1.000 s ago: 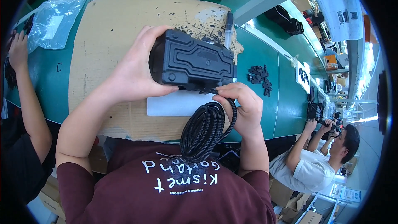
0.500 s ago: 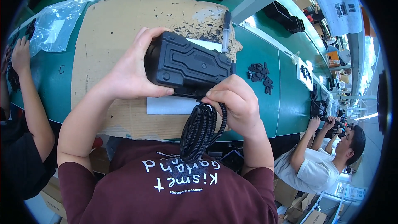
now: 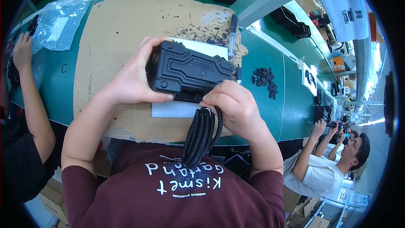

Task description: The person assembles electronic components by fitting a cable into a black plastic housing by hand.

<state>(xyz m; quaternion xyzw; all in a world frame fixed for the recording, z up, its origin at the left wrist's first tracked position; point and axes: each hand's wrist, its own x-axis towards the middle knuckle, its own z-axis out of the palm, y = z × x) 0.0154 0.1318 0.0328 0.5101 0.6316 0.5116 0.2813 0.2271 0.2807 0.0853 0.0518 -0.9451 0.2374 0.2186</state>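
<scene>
A black ribbed plastic case (image 3: 190,68) is held above the cardboard, its moulded face tilted up. My left hand (image 3: 137,76) is closed round its left end, thumb along the near edge and fingers behind. At the near right corner, my right hand (image 3: 234,106) pinches the top of a coiled black corrugated cable (image 3: 199,137). The coil hangs below the case toward my shirt. What lies right between the fingertips and the case edge is too small to make out. A white sheet (image 3: 177,110) shows under the case.
A worn cardboard sheet (image 3: 105,29) covers the green table (image 3: 276,120). A marker-like tube (image 3: 232,33) lies at its far right, with small black parts (image 3: 265,81) beyond. Clear plastic bag (image 3: 57,25) lies at left, near a co-worker's arm (image 3: 31,84). Another person (image 3: 320,164) works at right.
The case has tipped slightly and shifted a little toward me. My right hand has moved slightly left with the cable coil, still pinching at the case's near corner.
</scene>
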